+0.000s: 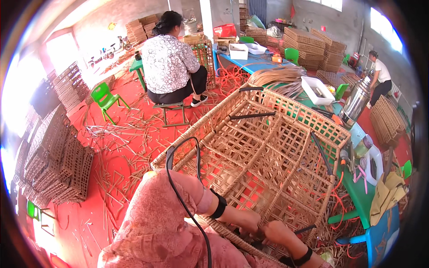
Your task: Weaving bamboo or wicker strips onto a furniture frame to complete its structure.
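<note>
A large woven wicker tray (268,134), its open lattice split by raised ribs, leans across my lap. Both hands meet at its near rim. My left hand (248,221) is closed, knuckles up, against the near lattice. Close beside it, my right hand (276,232) has its fingers pinched together; whatever thin piece lies between the two hands is hidden by them. Dark strips cross the tray, such as a far black strip (252,115) and a right-hand black strip (321,152). A black looped strap (183,145) stands at the tray's left corner, over my raised knee.
To my right, a green table (357,194) carries a steel flask (356,102), a white tray (317,90), tools and a bundle of loose strands (279,75). Wicker stacks (56,165) stand left. Ahead, a seated person (172,62) works; another person (380,76) bends far right. Scraps litter the red floor.
</note>
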Tool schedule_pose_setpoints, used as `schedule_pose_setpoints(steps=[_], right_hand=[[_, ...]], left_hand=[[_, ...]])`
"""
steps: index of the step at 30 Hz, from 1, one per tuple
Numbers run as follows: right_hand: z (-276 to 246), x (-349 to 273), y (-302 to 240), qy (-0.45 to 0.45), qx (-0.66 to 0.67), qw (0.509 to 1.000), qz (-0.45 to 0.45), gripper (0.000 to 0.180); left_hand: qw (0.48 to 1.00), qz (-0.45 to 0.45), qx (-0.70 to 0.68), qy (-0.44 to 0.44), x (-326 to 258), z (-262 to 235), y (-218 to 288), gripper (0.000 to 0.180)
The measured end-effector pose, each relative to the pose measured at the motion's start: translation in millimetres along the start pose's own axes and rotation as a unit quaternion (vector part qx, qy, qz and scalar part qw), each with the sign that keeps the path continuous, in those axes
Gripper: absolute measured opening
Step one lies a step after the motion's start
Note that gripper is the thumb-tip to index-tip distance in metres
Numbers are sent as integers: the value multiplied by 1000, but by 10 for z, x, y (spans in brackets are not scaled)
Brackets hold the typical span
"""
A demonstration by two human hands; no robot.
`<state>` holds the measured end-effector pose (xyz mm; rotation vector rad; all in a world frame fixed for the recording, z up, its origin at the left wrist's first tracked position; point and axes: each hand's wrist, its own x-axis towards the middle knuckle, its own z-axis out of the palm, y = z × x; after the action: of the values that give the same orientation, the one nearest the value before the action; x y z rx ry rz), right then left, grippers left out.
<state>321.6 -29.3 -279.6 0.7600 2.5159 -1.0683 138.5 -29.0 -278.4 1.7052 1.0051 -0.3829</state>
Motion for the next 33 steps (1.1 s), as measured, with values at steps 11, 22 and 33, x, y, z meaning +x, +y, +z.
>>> schedule_pose_setpoints(steps=[11,22,33], right_hand=[[26,67,-115,24,484,841,240,24],[133,237,-37,-28,446,854,267,25],[-14,165,-87,-96,589,747,293,23]], left_hand=[[999,-24,-32,-1,43,-28,-31,24],[1000,-14,-19,-15,-52,-33,-6,19],[1000,8,-8,-26,-130,-85,36,21]])
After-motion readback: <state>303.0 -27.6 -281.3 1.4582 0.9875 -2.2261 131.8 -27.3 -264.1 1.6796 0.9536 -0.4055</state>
